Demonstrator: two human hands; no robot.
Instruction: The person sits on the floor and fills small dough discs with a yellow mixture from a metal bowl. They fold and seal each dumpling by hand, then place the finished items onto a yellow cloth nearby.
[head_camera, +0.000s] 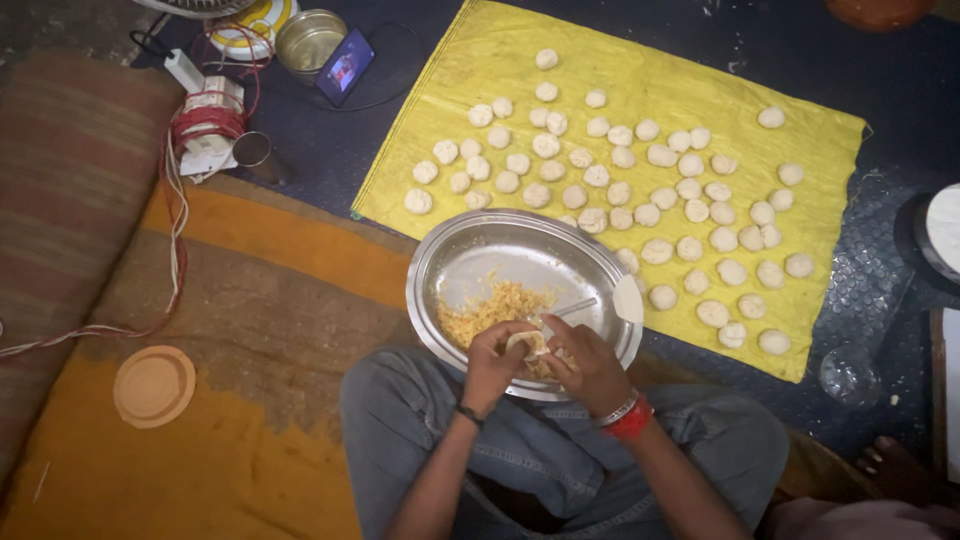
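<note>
Step in hand, judged: sealing a filled dough piece (527, 343). Left hand (494, 362) and right hand (588, 368) both pinched shut on it, over the near rim of the steel tray (470, 255) on the lap. Yellow filling (495, 305) and a spoon (572, 308) lie in the tray. Next move likely needs the edges pressed closed, then room on the yellow sheet (640, 80), beyond, among rows of finished dough balls (640, 185). Far left: red-wound thread spool (208, 120), small lit phone (345, 66), round tin (309, 40). Near left: orange round lid (154, 385).
</note>
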